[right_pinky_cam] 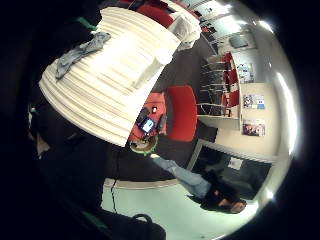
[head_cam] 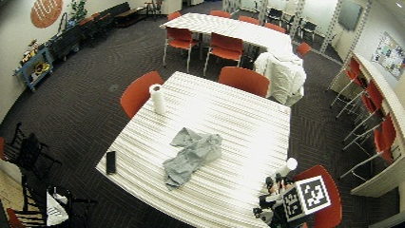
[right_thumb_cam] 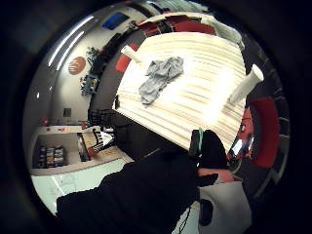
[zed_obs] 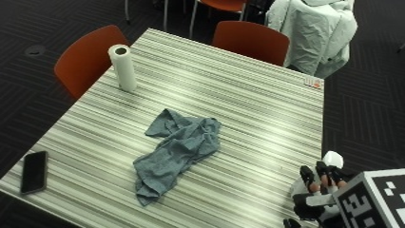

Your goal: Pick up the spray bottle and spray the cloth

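Right hand, black-gloved, sits at the near right corner of the worktop, by its edge. Fingers are curled around a white object whose rounded top shows just above them; what it is cannot be told. Back of the hand faces up toward the outside camera. In the thumb-side palm view, one gloved digit rises past the worktop edge. The bare hand is not seen.
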